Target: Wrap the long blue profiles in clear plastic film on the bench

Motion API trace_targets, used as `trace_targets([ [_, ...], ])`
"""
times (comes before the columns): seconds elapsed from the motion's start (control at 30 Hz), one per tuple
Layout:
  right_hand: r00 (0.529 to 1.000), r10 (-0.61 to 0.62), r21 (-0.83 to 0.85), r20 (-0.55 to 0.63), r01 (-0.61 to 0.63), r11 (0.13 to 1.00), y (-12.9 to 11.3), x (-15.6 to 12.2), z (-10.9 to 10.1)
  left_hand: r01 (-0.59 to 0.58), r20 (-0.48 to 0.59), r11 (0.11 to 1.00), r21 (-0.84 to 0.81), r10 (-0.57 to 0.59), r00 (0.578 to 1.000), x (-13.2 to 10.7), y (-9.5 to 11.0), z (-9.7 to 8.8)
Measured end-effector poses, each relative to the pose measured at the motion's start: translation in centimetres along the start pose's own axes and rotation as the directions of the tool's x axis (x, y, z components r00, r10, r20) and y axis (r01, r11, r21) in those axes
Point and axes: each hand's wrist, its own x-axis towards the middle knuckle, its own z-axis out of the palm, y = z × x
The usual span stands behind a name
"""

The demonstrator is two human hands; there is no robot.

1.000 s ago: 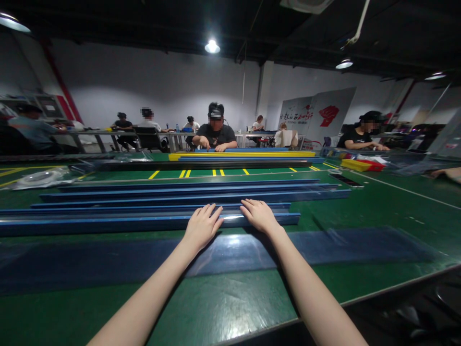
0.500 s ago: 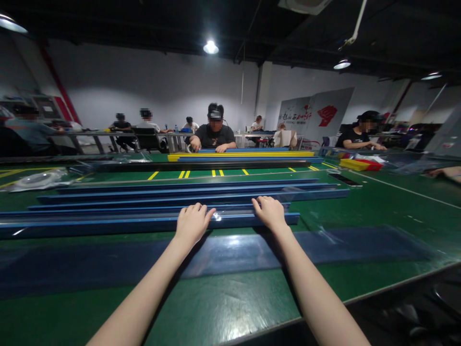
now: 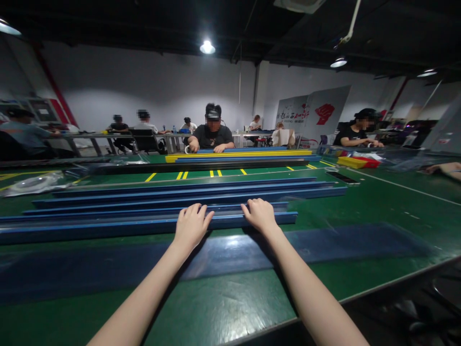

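Right hand [image 3: 260,215] shifted toward left hand [image 3: 191,225]; grips apart on nearest of five rails [image 3: 108,229]

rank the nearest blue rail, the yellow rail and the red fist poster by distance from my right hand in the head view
1. Nearest blue rail: right under the right hand, touching it.
2. Yellow rail: well beyond, straight ahead.
3. Red fist poster: farthest, at the back right.
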Motion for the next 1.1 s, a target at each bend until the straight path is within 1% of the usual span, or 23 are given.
trace_targets([
  [0.07, 0.997, -0.073, 0.011, 0.008, 0.073, 0.997, -0.6, -0.1, 0.0, -0.112, -0.028, 0.993, -0.033, 0.111, 0.993, -0.1, 0.3, 0.5],
  [0.17, 0.987, -0.16, 0.024, -0.001, 0.16, 0.987, -1.2, -0.3, 0.1, -0.274, 0.003, 0.96, -0.061, 0.274, 0.962, -0.3, 0.7, 0.9],
  [0.23, 0.982, -0.189, 0.029, -0.007, 0.189, 0.982, -1.5, -0.3, 0.1, -0.327, 0.03, 0.943, -0.068, 0.329, 0.944, -0.4, 0.9, 1.0],
  [0.3, 0.979, -0.202, 0.037, -0.004, 0.202, 0.979, -1.5, -0.3, 0.1, -0.341, 0.047, 0.937, -0.077, 0.345, 0.937, -0.5, 1.0, 1.1],
  [0.43, 0.982, -0.189, 0.064, 0.006, 0.188, 0.98, -1.0, -0.2, -0.3, -0.328, 0.06, 0.94, -0.099, 0.334, 0.94, -0.4, 1.0, 1.0],
  [0.53, 0.99, -0.141, 0.071, 0.01, 0.14, 0.988, -0.5, -0.1, -0.5, -0.298, 0.049, 0.949, -0.106, 0.305, 0.951, -0.2, 0.9, 0.8],
  [0.63, 0.997, -0.072, 0.063, -0.003, 0.072, 0.995, 0.1, 0.0, -0.5, -0.246, 0.028, 0.965, -0.091, 0.249, 0.968, 0.0, 0.7, 0.3],
  [0.77, 0.998, 0.051, 0.046, -0.034, -0.049, 0.998, 1.1, 0.2, -0.3, -0.142, 0.006, 0.989, -0.03, 0.142, 0.99, 0.1, 0.2, -0.1],
  [0.83, 0.993, 0.116, 0.033, -0.034, -0.115, 0.993, 1.6, 0.3, -0.2, -0.097, -0.013, 0.995, 0.0, 0.097, 0.995, 0.1, -0.1, -0.2],
  [0.9, 0.987, 0.157, 0.017, -0.029, -0.157, 0.988, 1.9, 0.3, 0.0, -0.078, -0.036, 0.997, 0.017, 0.078, 0.996, 0.1, -0.2, -0.3],
  [1.0, 0.989, 0.144, -0.001, -0.032, -0.144, 0.99, 1.8, 0.4, 0.3, -0.085, -0.059, 0.996, 0.017, 0.086, 0.995, 0.0, -0.1, -0.3],
  [1.1, 0.997, 0.073, 0.002, -0.034, -0.073, 0.997, 1.3, 0.3, 0.4, -0.129, -0.057, 0.992, -0.019, 0.128, 0.99, 0.0, 0.2, -0.2],
])
